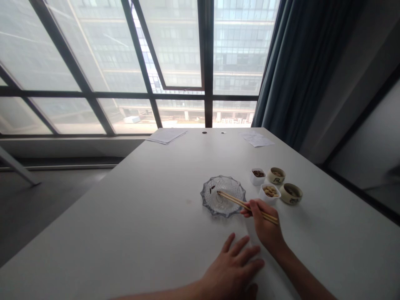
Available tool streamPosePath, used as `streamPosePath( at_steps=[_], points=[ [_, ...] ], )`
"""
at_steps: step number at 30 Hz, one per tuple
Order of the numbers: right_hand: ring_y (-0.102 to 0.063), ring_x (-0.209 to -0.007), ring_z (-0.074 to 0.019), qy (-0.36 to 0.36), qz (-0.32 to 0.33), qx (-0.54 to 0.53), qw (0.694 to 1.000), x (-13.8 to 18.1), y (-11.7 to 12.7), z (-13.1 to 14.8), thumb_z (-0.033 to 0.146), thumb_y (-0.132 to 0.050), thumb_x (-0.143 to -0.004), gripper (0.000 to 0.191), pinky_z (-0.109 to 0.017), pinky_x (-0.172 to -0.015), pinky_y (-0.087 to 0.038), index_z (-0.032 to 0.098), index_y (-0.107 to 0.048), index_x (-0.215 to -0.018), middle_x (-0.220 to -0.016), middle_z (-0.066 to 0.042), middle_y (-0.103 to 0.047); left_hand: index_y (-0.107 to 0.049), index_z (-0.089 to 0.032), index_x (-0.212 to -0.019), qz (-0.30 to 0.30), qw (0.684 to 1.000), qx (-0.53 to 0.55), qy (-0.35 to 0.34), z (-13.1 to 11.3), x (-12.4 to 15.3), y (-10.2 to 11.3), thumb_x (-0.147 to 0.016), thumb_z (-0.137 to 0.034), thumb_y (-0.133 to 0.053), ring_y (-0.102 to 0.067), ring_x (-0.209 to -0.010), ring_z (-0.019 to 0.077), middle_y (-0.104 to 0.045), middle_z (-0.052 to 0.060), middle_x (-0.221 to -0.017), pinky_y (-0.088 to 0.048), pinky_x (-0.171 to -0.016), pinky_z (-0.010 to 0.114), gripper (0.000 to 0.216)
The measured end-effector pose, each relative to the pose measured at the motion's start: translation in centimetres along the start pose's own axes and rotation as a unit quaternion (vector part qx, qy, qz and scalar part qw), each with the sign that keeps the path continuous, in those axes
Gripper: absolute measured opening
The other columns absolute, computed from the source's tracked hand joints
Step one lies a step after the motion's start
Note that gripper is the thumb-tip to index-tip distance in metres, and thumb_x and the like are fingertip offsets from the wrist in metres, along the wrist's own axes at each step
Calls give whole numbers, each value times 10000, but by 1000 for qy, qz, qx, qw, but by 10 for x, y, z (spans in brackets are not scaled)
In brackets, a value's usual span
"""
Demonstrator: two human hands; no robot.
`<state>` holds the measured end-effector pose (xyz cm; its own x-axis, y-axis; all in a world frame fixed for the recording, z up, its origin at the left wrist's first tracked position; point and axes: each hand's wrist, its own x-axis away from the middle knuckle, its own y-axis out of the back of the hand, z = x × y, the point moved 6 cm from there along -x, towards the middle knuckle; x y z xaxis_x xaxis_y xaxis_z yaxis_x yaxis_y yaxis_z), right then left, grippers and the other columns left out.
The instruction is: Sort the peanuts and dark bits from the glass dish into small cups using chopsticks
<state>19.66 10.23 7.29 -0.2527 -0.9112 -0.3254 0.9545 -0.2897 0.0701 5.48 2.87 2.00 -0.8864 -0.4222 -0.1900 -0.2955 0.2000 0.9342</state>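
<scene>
My right hand (265, 225) is closed around a pair of wooden chopsticks (242, 203), whose tips reach into a clear cut-glass dish (223, 196) on the white table (140, 216). A small dark piece lies at the dish's left rim. My left hand (233, 268) rests flat on the table near the front edge, fingers spread and holding nothing. Right of the dish stand two small white square cups, one with dark seeds (258, 175) and one with pale nuts (270, 192), and two round beige ceramic cups (276, 175) (291, 193).
Sheets of paper lie at the far left (166, 135) and far right (256, 139) of the table, by the window. A dark curtain (300, 71) hangs at the right. The floor drops away left of the table's edge.
</scene>
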Motion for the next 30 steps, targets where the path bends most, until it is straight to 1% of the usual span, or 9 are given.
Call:
streamPosePath(
  at_steps=[4, 8, 10, 12, 16, 19, 24, 27, 30],
  points=[
    [-722, -736, -209, 56, 58, 37, 996, 3, -4, 12, 440, -555, -1056, 339, -300, -697, -581, 215, -716, -861, -786, -45, -741, -486, -280, -1488, -2, 1000, -1, -2, -1, 0, 3, -1068, -448, -564, -332, -1525, 324, -446, 20, -1629, -161, -1262, 628, 459],
    [-681, -777, -186, 130, 129, 92, 979, 6, -10, 25, 346, -540, -1071, 303, -294, -732, -529, 216, -698, -847, -847, -43, -716, -496, -271, -1481, -2, 1000, 9, -12, -2, 0, 11, -1090, -444, -550, -357, -1515, 329, -463, 36, -1617, -199, -1255, 623, 432],
    [-675, -790, -185, 144, 140, 100, 974, 5, -10, 27, 333, -538, -1072, 308, -299, -742, -521, 214, -699, -838, -863, -46, -714, -503, -269, -1475, -3, 1000, 10, -12, -2, 0, 13, -1091, -445, -551, -366, -1511, 332, -467, 39, -1614, -209, -1252, 625, 425],
    [-680, -787, -187, 134, 134, 94, 977, 4, -9, 25, 346, -541, -1070, 306, -300, -732, -529, 214, -711, -852, -862, -48, -720, -503, -268, -1472, -3, 1000, 7, -12, -2, 0, 11, -1085, -443, -554, -359, -1515, 332, -457, 39, -1622, -209, -1250, 631, 428],
    [-710, -716, -190, 79, 102, 56, 990, 0, -4, 13, 419, -541, -1067, 331, -296, -665, -570, 209, -741, -907, -827, -52, -754, -488, -278, -1481, -1, 1000, -7, -5, -1, 0, 3, -1077, -453, -537, -332, -1529, 328, -433, 20, -1638, -207, -1243, 655, 443],
    [-729, -663, -199, 42, 67, 30, 996, -3, -1, 5, 479, -545, -1056, 382, -299, -616, -594, 197, -756, -908, -792, -63, -775, -477, -286, -1487, 5, 1000, -14, -1, 0, 0, 0, -1087, -471, -494, -323, -1532, 324, -433, 7, -1638, -217, -1235, 668, 441],
    [-730, -592, -195, 36, -16, 5, 999, -7, 7, 5, 534, -572, -1030, 435, -291, -556, -603, 178, -769, -876, -735, -70, -784, -472, -288, -1488, 9, 1000, -5, 1, -1, -1, 3, -1091, -485, -463, -324, -1531, 327, -442, 7, -1632, -229, -1228, 677, 443],
    [-747, -593, -201, 48, -98, -8, 994, -14, 27, 15, 556, -599, -1009, 450, -295, -565, -620, 165, -763, -858, -720, -79, -786, -479, -285, -1485, 14, 1000, 1, 1, -1, -1, 5, -1081, -479, -487, -330, -1527, 342, -442, 12, -1633, -229, -1227, 681, 448],
    [-765, -617, -216, 65, -200, 0, 978, -23, 60, 23, 577, -624, -987, 465, -309, -584, -637, 146, -762, -877, -744, -97, -790, -476, -282, -1486, 19, 1000, 4, -2, -2, -1, 6, -1077, -466, -497, -331, -1527, 345, -437, 11, -1637, -241, -1223, 684, 449]
  ],
)
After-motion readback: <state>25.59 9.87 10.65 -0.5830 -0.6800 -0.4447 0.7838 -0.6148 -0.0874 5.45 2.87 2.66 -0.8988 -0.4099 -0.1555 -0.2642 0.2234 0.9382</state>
